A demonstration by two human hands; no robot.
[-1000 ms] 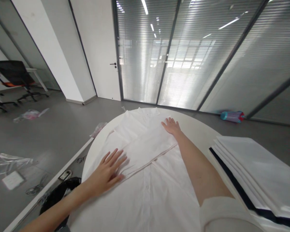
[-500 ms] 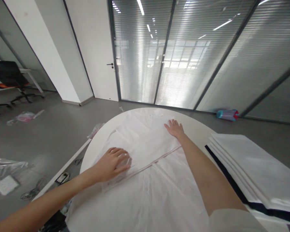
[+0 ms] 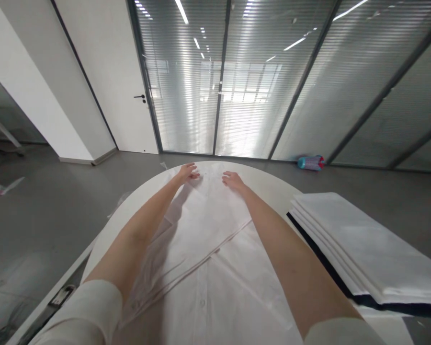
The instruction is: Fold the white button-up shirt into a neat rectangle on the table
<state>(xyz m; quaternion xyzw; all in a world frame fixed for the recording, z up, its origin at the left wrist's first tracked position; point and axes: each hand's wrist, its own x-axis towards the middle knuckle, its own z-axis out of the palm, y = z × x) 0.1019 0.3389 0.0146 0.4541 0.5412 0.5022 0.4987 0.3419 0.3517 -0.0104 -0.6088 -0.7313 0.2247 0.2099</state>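
A white button-front shirt (image 3: 219, 215) lies spread on a round white table (image 3: 269, 181), with one side folded over along a long diagonal crease. My left hand (image 3: 188, 172) rests at the far end of the shirt by the collar. My right hand (image 3: 233, 181) lies on the cloth close beside it, a small gap between them. Neither hand visibly lifts the fabric. My forearms stretch over the shirt and hide part of it, and white sleeves show at the bottom of the view.
A stack of folded white cloth with dark edging (image 3: 362, 244) lies to the right of the shirt. Beyond the table stand glass partitions with blinds (image 3: 215, 86) and a white door (image 3: 129, 96). A striped bottle (image 3: 311, 163) lies on the grey floor.
My left hand has moved from the near left of the shirt up to the collar end. My right hand has slid toward it. The view has turned slightly right.
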